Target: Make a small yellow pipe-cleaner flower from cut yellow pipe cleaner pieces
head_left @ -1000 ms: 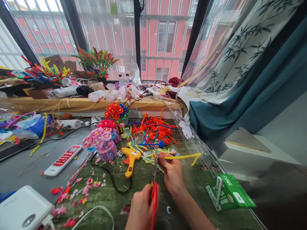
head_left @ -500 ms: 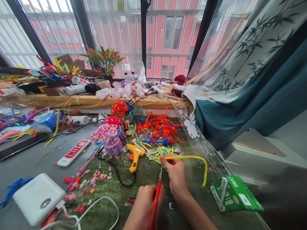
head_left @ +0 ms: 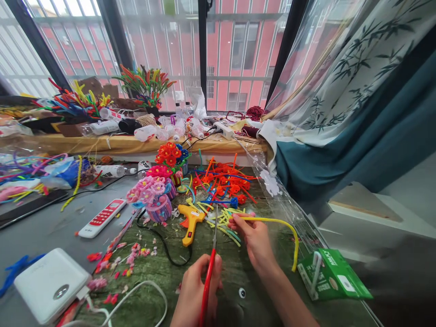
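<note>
My left hand (head_left: 199, 286) is closed around a pair of scissors (head_left: 210, 272) with red handles, the blades pointing away from me. My right hand (head_left: 255, 238) pinches one end of a yellow pipe cleaner (head_left: 282, 221), whose far end bends down to the right. Just beyond both hands lies a pile of short cut pale-yellow pipe cleaner pieces (head_left: 223, 222). The scissor tips reach that pile's left side, apart from the pipe cleaner in my right hand. A yellow glue gun (head_left: 191, 225) rests left of the pile.
Pipe-cleaner flower pots (head_left: 158, 206) and orange-red pipe cleaner flowers (head_left: 231, 179) stand or lie behind. To the left are a remote (head_left: 102, 219) and a white power bank (head_left: 52, 286) with its cable. A green carton (head_left: 334, 274) sits at right.
The scissors have swung left and forward, away from the pipe cleaner. My right hand has shifted slightly right and up, still pinching it.
</note>
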A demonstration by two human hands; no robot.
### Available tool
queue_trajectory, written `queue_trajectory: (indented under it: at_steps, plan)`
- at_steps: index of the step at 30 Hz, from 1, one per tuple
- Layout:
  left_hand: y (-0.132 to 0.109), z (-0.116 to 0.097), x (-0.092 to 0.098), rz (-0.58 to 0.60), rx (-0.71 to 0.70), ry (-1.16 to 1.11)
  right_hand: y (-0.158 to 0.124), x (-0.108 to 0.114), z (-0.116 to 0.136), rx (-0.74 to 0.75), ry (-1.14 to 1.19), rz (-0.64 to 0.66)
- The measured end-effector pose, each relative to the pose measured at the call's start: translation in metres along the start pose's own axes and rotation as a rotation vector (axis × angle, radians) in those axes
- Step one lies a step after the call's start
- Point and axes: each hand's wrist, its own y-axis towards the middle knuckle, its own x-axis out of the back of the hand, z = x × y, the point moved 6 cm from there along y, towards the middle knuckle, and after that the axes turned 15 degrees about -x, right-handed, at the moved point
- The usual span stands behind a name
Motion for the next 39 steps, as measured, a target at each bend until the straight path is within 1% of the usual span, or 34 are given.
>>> queue_trajectory:
  at_steps: [4, 8, 11, 14, 17, 20, 22, 26, 32, 35, 39]
  plan:
    - [0.001, -0.004, -0.002, 0.02, -0.074, -0.01, -0.002, 0.0, 0.004, -0.01, 0.016, 0.034]
    - [0.001, -0.012, 0.0, -0.002, -0.158, 0.096, -0.005, -0.003, 0.007, -0.029, 0.016, 0.081]
    - [-0.003, -0.013, 0.001, 0.006, -0.113, 0.183, -0.006, -0.005, 0.007, -0.038, 0.032, 0.103]
    - [-0.005, -0.012, 0.0, 0.067, -0.07, 0.264, -0.007, -0.007, 0.006, -0.023, 0.044, 0.13]
    - [-0.006, -0.011, -0.003, 0.12, -0.125, 0.333, -0.007, -0.007, 0.004, 0.001, 0.046, 0.132]
    - [-0.006, -0.01, -0.006, 0.124, -0.198, 0.362, -0.006, -0.006, 0.001, 0.019, 0.067, 0.111]
    - [-0.006, -0.009, -0.007, 0.123, -0.219, 0.365, -0.006, -0.007, -0.001, 0.027, 0.088, 0.104]
    - [-0.005, -0.007, -0.008, 0.125, -0.225, 0.387, -0.008, -0.009, -0.004, 0.039, 0.131, 0.109]
    - [-0.005, -0.007, -0.007, 0.132, -0.216, 0.417, -0.014, -0.016, -0.003, 0.006, 0.169, 0.193]
    - [-0.005, -0.007, -0.007, 0.121, -0.203, 0.435, -0.015, -0.017, -0.002, 0.002, 0.156, 0.201]
    - [-0.005, -0.007, -0.01, 0.133, -0.227, 0.419, -0.014, -0.015, -0.003, 0.021, 0.154, 0.194]
